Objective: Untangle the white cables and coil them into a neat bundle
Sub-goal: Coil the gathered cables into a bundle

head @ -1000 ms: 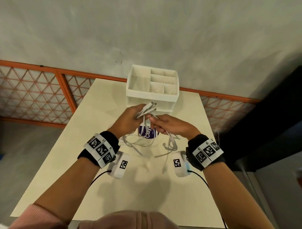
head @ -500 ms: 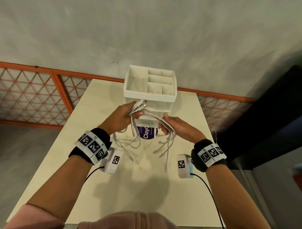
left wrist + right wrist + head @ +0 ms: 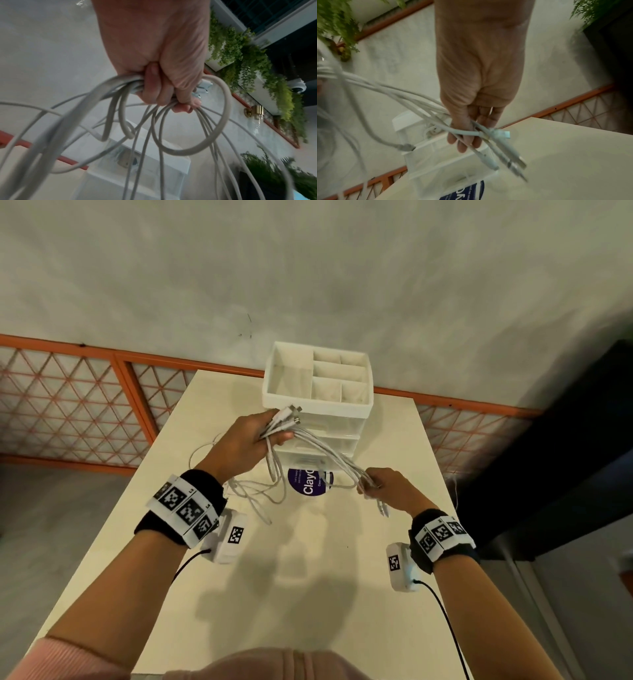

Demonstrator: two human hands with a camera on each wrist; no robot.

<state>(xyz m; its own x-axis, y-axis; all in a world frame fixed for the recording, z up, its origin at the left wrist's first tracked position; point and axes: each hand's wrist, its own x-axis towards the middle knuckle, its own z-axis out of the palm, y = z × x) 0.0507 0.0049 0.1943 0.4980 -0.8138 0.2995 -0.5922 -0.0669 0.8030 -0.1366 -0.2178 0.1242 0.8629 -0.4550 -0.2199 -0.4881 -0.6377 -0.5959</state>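
**Ana:** Left wrist view first: the left hand has its fingers curled tight round a gathered bunch of the white cables, loops hanging below the fist.

**Ben:** And in the head view the plugs stick out past that hand, toward the organiser. What about the other side?

**Ana:** The right hand has its fingers closed on the far ends of several strands, pinched against the thumb. Connector tips hang loose beyond them, blurred.

**Ben:** So the cables run between the two hands, held above the tabletop, right hand lower and nearer than the left.

**Ana:** Yes, and slack loops droop from the left fist down onto the tabletop beside the wrist.

**Ben:** Further out?

**Ana:** A white drawer organiser with open compartments on top stands at the far edge. A purple round label reading "Clay…" shows in front of it, just beneath the strands; what carries it I cannot tell.
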